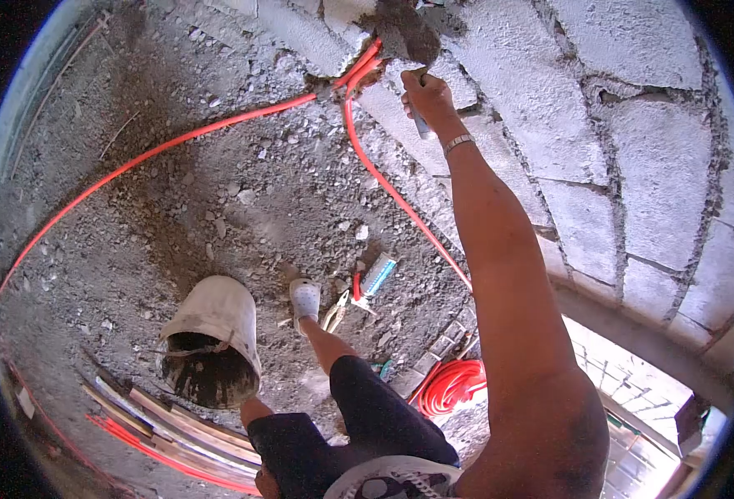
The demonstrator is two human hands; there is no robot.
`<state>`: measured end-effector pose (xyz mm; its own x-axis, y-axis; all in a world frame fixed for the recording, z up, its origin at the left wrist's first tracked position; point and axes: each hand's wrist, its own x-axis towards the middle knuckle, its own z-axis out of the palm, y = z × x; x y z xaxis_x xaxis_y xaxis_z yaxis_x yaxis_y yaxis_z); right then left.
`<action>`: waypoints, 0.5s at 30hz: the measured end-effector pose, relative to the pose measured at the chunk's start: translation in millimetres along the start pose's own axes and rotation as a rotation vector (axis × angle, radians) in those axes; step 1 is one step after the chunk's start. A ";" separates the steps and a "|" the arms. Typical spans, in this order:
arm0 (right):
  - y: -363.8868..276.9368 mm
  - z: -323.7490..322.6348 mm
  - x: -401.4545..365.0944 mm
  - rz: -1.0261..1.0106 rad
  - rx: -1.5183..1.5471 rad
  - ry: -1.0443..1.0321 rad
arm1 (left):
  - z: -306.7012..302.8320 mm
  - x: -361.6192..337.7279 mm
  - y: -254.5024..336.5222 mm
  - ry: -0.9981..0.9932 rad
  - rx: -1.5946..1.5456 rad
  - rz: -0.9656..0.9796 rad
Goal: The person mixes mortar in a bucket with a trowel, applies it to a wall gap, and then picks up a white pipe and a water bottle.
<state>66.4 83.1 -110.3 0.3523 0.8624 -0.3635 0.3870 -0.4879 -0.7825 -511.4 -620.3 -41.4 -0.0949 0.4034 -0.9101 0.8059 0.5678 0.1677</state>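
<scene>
My right hand (430,101) is closed around the handle of a trowel (408,37), arm stretched up to the block wall (541,100). Dark wet mortar covers the trowel's blade, which is against the wall where the orange-red conduits (359,71) enter a gap. Just below and left of the blade, the conduits bend out and run down over the rubble. At the bottom edge, a small part of my left hand (266,482) shows beside my dark shorts; its fingers are mostly hidden.
A mortar-stained white bucket (217,308) lies tipped on the rubble floor. Near my shoe (305,295) are pliers (334,313) and a blue-and-white can (379,274). Coiled orange-red conduit (450,387) lies by my leg, with wooden strips (167,416) at lower left.
</scene>
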 end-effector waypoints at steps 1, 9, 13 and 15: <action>1.0 -1.0 1.4 -0.001 0.003 0.002 | 3.9 0.6 -6.0 0.046 -0.052 0.079; -5.4 -9.7 11.2 -0.010 0.029 -0.132 | 61.1 10.1 -73.8 0.322 0.048 0.289; -4.0 -15.8 -2.9 0.022 0.022 -0.080 | 26.4 7.6 -39.5 0.188 -0.021 0.047; 0.3 -24.7 -13.5 0.036 0.029 -0.038 | 8.2 5.9 -13.4 0.053 -0.011 -0.069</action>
<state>82.8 68.0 -93.1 0.3323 0.8492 -0.4104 0.3499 -0.5151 -0.7825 -518.0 -631.4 -52.1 -0.1815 0.4005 -0.8982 0.7897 0.6037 0.1096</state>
